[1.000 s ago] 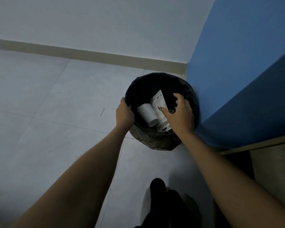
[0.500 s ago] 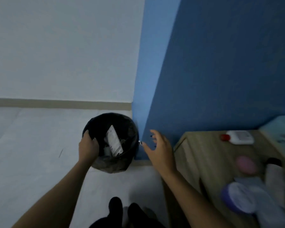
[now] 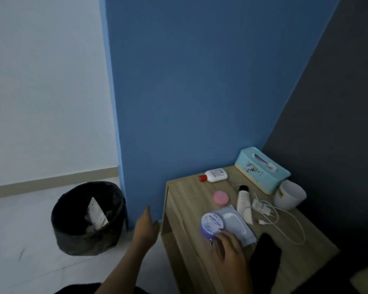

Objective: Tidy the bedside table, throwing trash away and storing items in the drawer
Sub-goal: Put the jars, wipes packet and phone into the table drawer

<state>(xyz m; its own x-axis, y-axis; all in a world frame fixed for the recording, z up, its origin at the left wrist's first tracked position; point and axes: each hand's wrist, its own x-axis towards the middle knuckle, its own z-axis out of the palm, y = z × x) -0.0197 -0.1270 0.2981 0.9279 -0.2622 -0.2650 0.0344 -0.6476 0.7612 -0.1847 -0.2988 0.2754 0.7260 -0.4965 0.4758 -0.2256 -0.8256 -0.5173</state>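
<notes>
The right hand (image 3: pixel 229 249) reaches over the near part of the bedside table (image 3: pixel 185 200) with its fingers loosely spread and only lightly bent. Their tips lie at the near rim of a purple jar (image 3: pixel 211 224) with a white printed lid, and it is not clear that they close on it. The jar stands just left of a pale blue flat pack (image 3: pixel 237 225), touching or overlapping it. A black shape (image 3: pixel 266 249) to the right of the hand is too dark to identify. The left hand (image 3: pixel 146 228) hangs in the air off the table's left edge, fingers straight and relaxed, holding nothing. Farther in, a white tube (image 3: pixel 243 203) with a black cap lies beside a white charger and its looped cable (image 3: pixel 272 217), with a pink round case (image 3: pixel 221 197) to the left. A white cup (image 3: pixel 289 195) stands at the right. At the far edge lie a white bottle (image 3: pixel 215 175) with a red cap and a turquoise tissue box (image 3: pixel 261 168), against the blue wall. On the floor to the left, well apart from the table, stands a black-lined trash bin (image 3: pixel 83 240) with a white packet (image 3: pixel 97 215) inside.
</notes>
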